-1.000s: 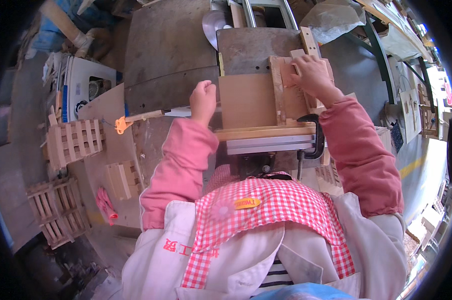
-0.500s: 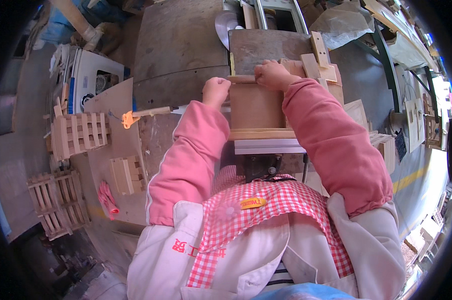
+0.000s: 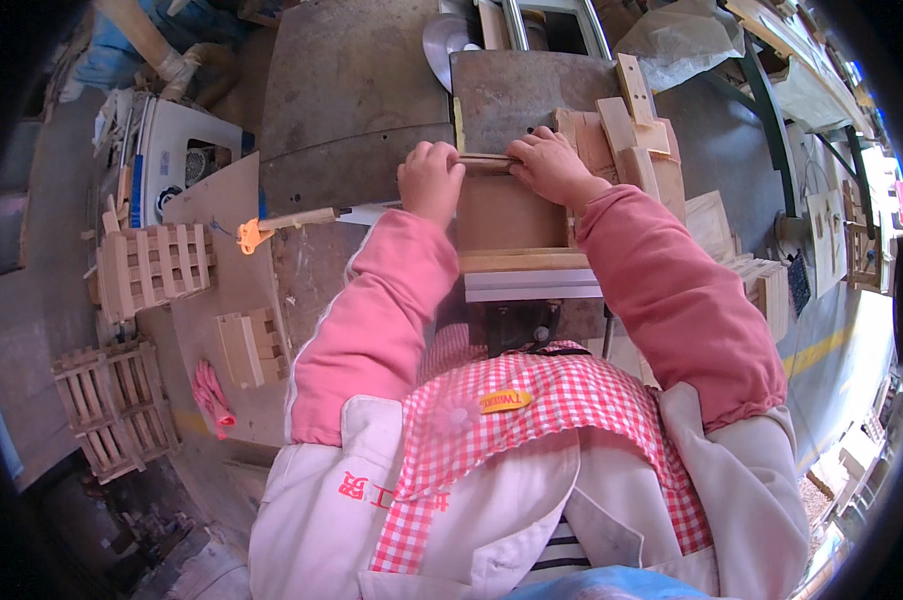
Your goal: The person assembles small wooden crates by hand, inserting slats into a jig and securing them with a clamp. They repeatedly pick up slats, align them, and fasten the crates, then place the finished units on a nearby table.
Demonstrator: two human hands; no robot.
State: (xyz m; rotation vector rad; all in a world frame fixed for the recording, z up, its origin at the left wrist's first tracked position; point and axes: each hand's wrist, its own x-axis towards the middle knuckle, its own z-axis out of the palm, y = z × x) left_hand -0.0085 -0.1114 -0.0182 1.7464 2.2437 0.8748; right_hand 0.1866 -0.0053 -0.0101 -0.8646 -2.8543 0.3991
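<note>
Between my two hands runs a narrow wooden strip (image 3: 486, 160), lying along the far edge of a flat brown board (image 3: 511, 215). My left hand (image 3: 431, 183) has its fingers bent round the strip's left end. At the other end my right hand (image 3: 554, 168) grips it with thumb and fingers, the wrist over the board's right side. A pale wooden bar (image 3: 526, 260) crosses the board's near edge, with a silvery metal rail (image 3: 533, 288) just below it. The undersides of the fingers are hidden.
A round saw blade (image 3: 441, 50) stands beyond the dark metal table (image 3: 361, 80). Wooden blocks (image 3: 616, 125) lie right of my right hand. On the left are an orange-ended stick (image 3: 306, 220), stacked slatted wood (image 3: 161, 265) and pink gloves (image 3: 211, 395).
My left hand has turned so its back and fingers show more, still at the strip's left end. My right hand has shifted slightly right and nearer, its fingers lower on the strip.
</note>
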